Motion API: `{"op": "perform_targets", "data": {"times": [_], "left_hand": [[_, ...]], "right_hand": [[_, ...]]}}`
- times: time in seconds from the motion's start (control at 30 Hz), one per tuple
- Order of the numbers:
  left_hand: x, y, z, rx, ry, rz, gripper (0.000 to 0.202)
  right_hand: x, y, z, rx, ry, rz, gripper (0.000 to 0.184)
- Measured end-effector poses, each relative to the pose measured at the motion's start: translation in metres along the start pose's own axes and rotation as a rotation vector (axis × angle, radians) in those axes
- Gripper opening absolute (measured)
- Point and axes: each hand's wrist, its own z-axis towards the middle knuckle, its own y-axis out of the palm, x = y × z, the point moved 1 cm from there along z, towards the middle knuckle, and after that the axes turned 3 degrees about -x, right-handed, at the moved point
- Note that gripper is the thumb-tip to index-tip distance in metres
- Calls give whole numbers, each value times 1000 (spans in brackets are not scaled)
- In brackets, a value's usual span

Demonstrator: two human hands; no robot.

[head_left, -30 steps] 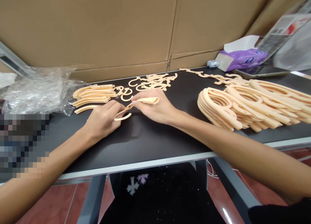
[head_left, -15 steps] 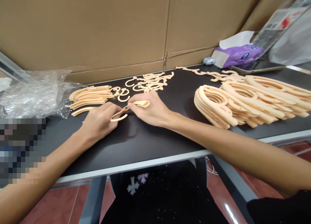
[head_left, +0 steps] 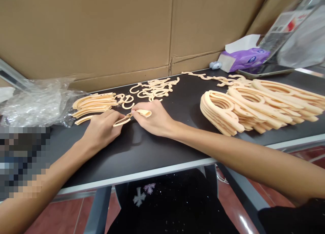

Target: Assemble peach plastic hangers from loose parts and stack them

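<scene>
My left hand and my right hand meet over the black table. Between them is a pale orange curved foam piece: the left fingers pinch its thin curved strip, and the right fingers grip the wider folded end. A neat pile of long curved strips lies just beyond the left hand. Small hook-shaped offcuts are scattered behind the right hand.
A tall stack of large foam hanger-shaped pieces fills the table's right side. Crumpled clear plastic lies at the left. Cardboard boxes wall the back. A purple tissue pack and a phone sit far right.
Both hands have stayed together on the foam piece; the folded end in the right hand looks shorter, and the view has shifted slightly.
</scene>
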Motion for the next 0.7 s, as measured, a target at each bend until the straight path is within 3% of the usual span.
{"op": "perform_targets", "data": {"times": [0.23,0.43,0.7], "left_hand": [[2,-3,3,77,38,-25,12],[3,-6,6,-19,-16,-43,15],[1,-5,9,-19,-54,-147,20]], "right_hand": [[0,4,1,49,29,31,26],[-2,3,1,38,21,9,25],[0,-5,8,15,31,129,18]]}}
